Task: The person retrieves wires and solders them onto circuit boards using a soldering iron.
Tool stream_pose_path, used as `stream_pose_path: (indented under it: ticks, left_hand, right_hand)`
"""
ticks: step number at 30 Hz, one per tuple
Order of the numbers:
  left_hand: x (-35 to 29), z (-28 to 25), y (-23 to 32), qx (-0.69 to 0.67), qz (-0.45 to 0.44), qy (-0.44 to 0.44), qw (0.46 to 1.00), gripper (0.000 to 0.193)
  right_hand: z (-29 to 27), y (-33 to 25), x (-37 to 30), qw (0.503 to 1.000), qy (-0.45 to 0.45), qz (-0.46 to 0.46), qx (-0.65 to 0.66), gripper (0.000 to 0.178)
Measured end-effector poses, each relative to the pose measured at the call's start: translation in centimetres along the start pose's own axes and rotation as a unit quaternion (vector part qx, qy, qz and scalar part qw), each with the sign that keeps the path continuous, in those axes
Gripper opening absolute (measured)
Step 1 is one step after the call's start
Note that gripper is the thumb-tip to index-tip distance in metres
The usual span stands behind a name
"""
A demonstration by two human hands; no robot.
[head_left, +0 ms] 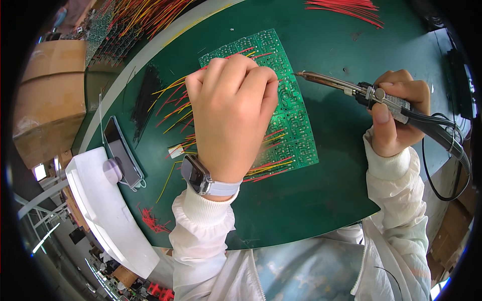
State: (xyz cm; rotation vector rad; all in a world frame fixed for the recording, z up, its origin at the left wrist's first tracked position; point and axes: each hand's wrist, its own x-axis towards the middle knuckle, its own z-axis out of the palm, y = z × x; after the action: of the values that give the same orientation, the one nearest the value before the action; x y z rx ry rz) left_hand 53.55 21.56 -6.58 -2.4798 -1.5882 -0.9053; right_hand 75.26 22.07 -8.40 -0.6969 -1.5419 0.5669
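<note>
A green printed circuit board [298, 125], marked out in repeated sections, lies on the table beneath my left hand [228, 113]. Red and yellow wires [175, 105] stick out from the board toward the left. My left hand is closed in a pinch over the board's upper part, and a short bit of red wire [280, 80] shows at its fingertips; the palm hides the rest. In my right hand [399, 113], a soldering iron [331, 83] is gripped by its handle. Its tip points left, just off my left fingertips and above the board.
A phone [123, 153] and a white foam block [103, 210] are at the left, near black wires [146, 100] and red wire scraps [153, 220]. Red wires [346, 10] lie at the far side. The iron's black cable [452, 145] loops at the right. Cardboard boxes [50, 95] stand left.
</note>
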Motion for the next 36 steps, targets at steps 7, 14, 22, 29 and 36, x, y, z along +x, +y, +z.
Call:
stream_pose_path:
  ticks: [7, 14, 22, 29, 36]
  left_hand:
    - [0.0, -1.0, 0.2, 0.017, 0.008, 0.017, 1.0, 0.011]
    - [0.9, -12.3, 0.3, 0.096, -0.017, 0.051, 0.994, 0.016]
    - [-15.4, -20.5, -0.1, 0.174, -0.367, -0.074, 0.911, 0.016]
    - [-23.4, -19.3, -1.4, 0.142, -0.42, -0.111, 0.889, 0.02]
    - [-22.7, -18.1, -1.2, 0.102, -0.356, -0.119, 0.921, 0.011]
  right_hand:
    - [0.1, 0.3, 0.1, 0.999, 0.035, 0.001, -0.003, 0.027]
    - [-0.1, 0.5, -0.2, 0.997, 0.062, 0.036, -0.029, 0.024]
    - [0.1, 0.6, -0.4, 0.999, 0.02, 0.005, -0.03, 0.022]
    - [-0.1, 0.3, -0.1, 1.0, 0.005, 0.005, -0.018, 0.02]
    - [0.2, 0.3, -0.1, 0.999, 0.018, 0.016, -0.025, 0.019]
